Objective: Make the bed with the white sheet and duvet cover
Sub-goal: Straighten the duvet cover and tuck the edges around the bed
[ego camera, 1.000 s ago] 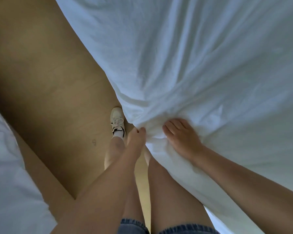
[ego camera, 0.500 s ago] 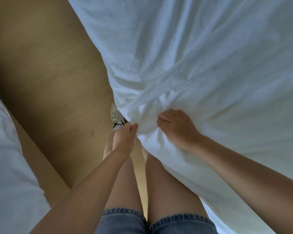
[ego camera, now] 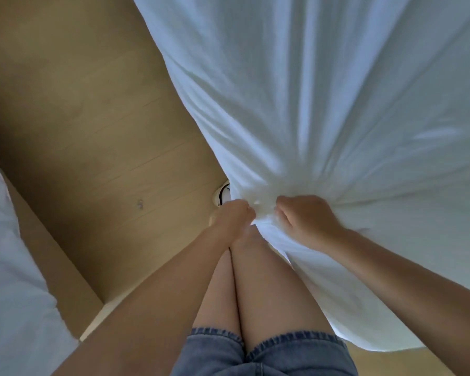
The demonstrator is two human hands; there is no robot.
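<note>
The white cloth (ego camera: 323, 104) is the biggest thing before me. It spreads up and away to the right of my grip, and its folds all run down into the one bunch that I hold. A further stretch of it hangs below my right wrist and drapes past my right thigh. Whether it is the sheet or the duvet cover I cannot tell. Left of the grip and above it lies the wooden floor (ego camera: 79, 118), pale brown boards with thin seams. Far to the left of the grip, well apart from both hands, a second mass of white bedding (ego camera: 11, 267) fills the lower left edge. Below the grip, toward me, are my two bare legs (ego camera: 269, 289) side by side, and nearest me the blue denim shorts (ego camera: 296, 356) with their stitched hems. My right hand (ego camera: 307, 221) grips the bunch from the right, fingers curled into the gathered cloth. My left hand (ego camera: 234, 215) meets it from the left, fingers curled on the same bunch, so that only the knot of cloth lies between the two hands. The view there is blurred, and I cannot make out single fingertips. Just above my left hand a bit of a white shoe (ego camera: 223, 195) with dark trim peeks from under the cloth's edge. Further left of the grip a small pale mark (ego camera: 139, 204) sits on the floor.
</note>
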